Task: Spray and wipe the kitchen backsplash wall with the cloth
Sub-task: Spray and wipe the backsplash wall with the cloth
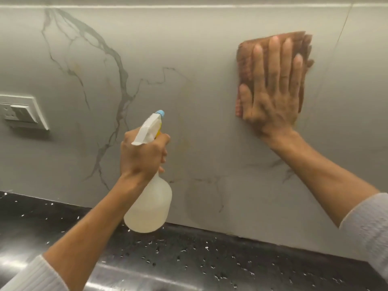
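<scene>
Pressing a folded rust-brown cloth (pixel 270 68) flat against the grey marble-veined backsplash wall (pixel 199 114), your right hand (pixel 273 99) lies open over it — fingers (pixel 275 59) straight and slightly spread, pointing up, thumb out to the left along the cloth's edge. The cloth sits high on the right part of the wall, near a thin vertical seam and not far below the pale strip at the wall's top edge.

Your left hand (pixel 142 154) is wrapped around the neck of a translucent plastic spray bottle with a white trigger head and blue nozzle tip (pixel 149 198), fingers curled closed about it — the index finger at the yellow trigger. The nozzle points up and toward the wall's middle; the bottle's round body hangs just above the wall's bottom edge, clear of the speckled black stone countertop (pixel 189 259). A white wall socket plate (pixel 21 112) is mounted at the wall's left edge. Pale knit sleeves (pixel 369 227) cover both forearms partway.
</scene>
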